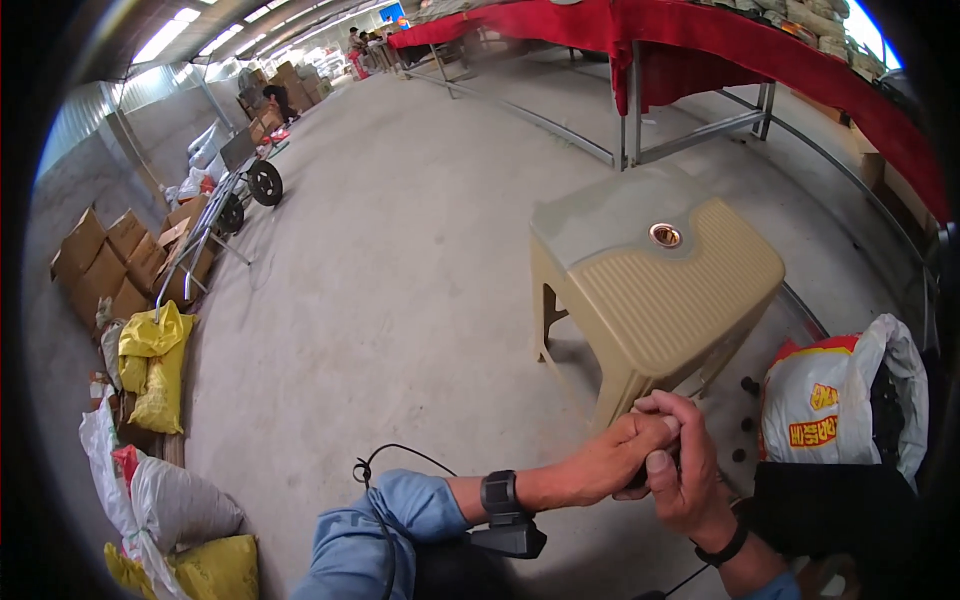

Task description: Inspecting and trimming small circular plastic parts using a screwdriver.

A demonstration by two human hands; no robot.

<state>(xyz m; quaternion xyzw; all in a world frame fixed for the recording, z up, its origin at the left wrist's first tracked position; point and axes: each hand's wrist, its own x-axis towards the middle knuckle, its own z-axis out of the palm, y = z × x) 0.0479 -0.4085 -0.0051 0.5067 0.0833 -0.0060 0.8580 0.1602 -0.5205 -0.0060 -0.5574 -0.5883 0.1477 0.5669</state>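
My left hand (620,455) and my right hand (688,480) come together low in the picture, right of the middle. Both are closed, fingers pressed against each other. Something dark shows between and under them, too hidden to name. Just beyond them stands a beige and grey plastic stool (690,300) with a ribbed top. A round copper-coloured disc (665,236) shows on its top; I cannot tell whether it is part of the stool. Black straps circle both wrists, and a black device (510,540) hangs at the left one.
At right, an open white sack (825,405) holds dark pieces, with several small black round things (747,424) beside it. A red-covered table (560,30) runs along the far right. Cardboard boxes (105,260), a hand cart (215,205) and yellow sacks (160,365) line the left wall.
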